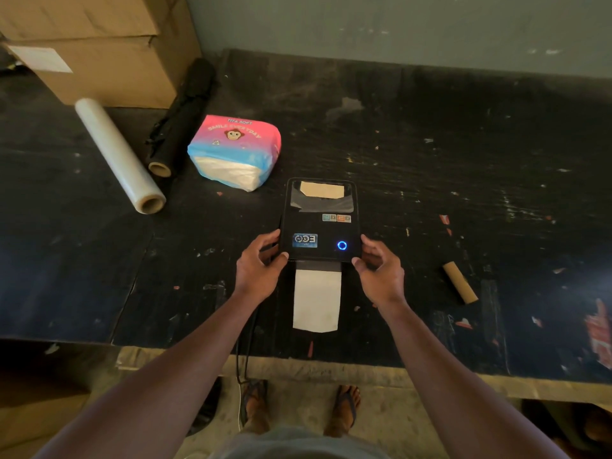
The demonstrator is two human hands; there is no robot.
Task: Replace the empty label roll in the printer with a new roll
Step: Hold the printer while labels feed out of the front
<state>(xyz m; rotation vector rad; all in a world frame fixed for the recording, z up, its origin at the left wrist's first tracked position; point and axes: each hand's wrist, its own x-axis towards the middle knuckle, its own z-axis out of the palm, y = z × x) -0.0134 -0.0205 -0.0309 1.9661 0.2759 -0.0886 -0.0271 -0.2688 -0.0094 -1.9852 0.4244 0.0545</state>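
1. Both hands sit at the near corners of the black label printer [319, 223]: the left hand [260, 268] has its thumb on the printer's left front corner and its fingers curled against the left side, and the right hand [381, 270] mirrors it on the right, fingers half curled and touching the casing.
2. Neither hand holds anything loose.
3. The printer stands near the front edge of the dark, scuffed counter [430, 144], lid down, a blue ring light [342, 245] glowing on top.
4. A strip of white label paper [317, 299] comes out of its front slot and lies flat on the counter.
5. A bare cardboard core [460, 282] lies to the right, well apart from the printer.
6. Behind to the left are a tissue pack [235, 150], a clear film roll [119, 155] and a black roll [180, 120].
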